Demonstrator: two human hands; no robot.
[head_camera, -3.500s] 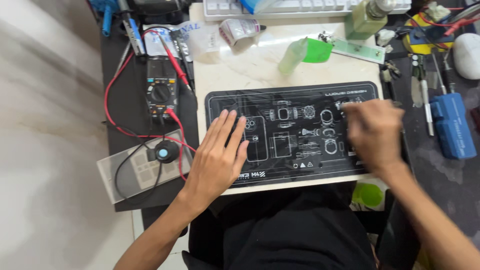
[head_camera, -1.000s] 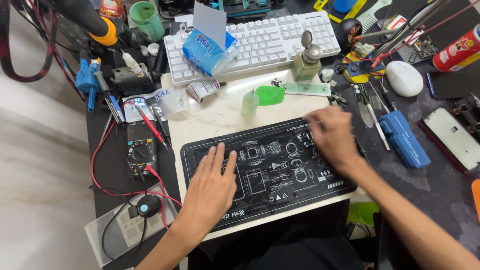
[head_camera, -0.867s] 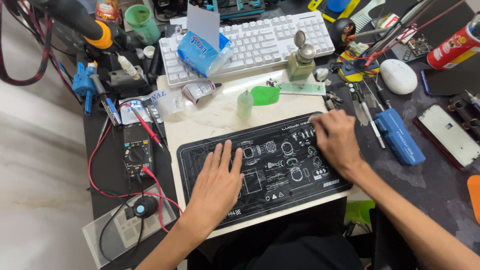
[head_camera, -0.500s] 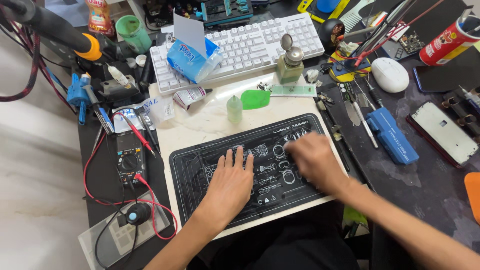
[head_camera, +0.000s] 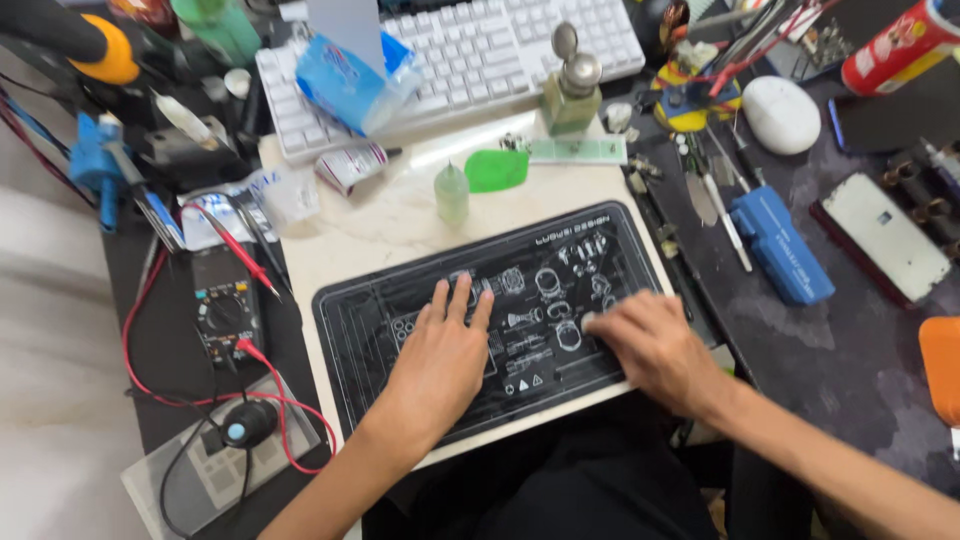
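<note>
Both hands lie on the black work mat (head_camera: 560, 255) that sits on the pale desk (head_camera: 390, 215): the left hand (head_camera: 440, 360) rests flat with its fingers spread and holding nothing, while the right hand (head_camera: 650, 345) presses its loosely curled fingers on the mat, also holding nothing. Beyond the mat stand a small green squeeze bottle (head_camera: 452, 194) and a glass pump bottle (head_camera: 572, 92) of pale liquid, near a white keyboard (head_camera: 480, 50).

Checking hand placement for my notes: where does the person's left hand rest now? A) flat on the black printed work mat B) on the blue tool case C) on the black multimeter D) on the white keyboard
A: the left hand lies palm-down, fingers spread, on the black printed work mat.
</note>
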